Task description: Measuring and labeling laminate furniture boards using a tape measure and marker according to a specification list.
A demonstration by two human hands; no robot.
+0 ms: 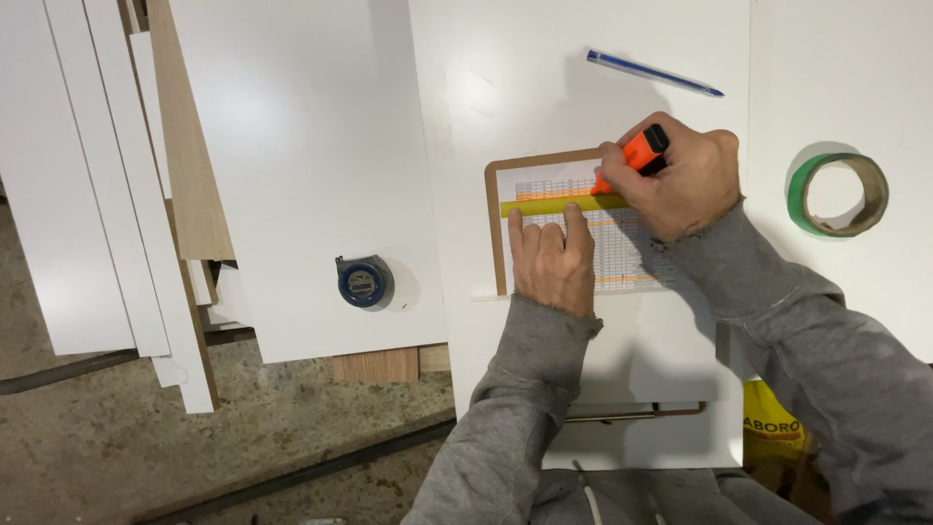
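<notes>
The right hand (680,185) is clenched around an orange highlighter (641,154), its tip angled down toward eight o'clock and touching the printed table sheet (622,255) just above a yellow-green ruler (559,204). The ruler's long axis runs nearly nine to three o'clock across the sheet, tilted slightly upward at its right end, which slips under the right hand. The left hand (551,261) lies flat and released at seven o'clock from the right, grasping nothing, its fingertips pressing on the ruler's lower edge. The left hand is nearer the ruler's middle; the right holds the marker at the ruler's right part. The sheet sits on a brown clipboard (496,228), which rests on the white counter (622,350). Farther out, a blue pen (653,73) lies at twelve o'clock from the hands, a roll of green tape (838,194) at three o'clock, and a blue tape measure (364,282) at nine o'clock, all well apart from the hands. White panels (87,175) lie stacked at far left.
</notes>
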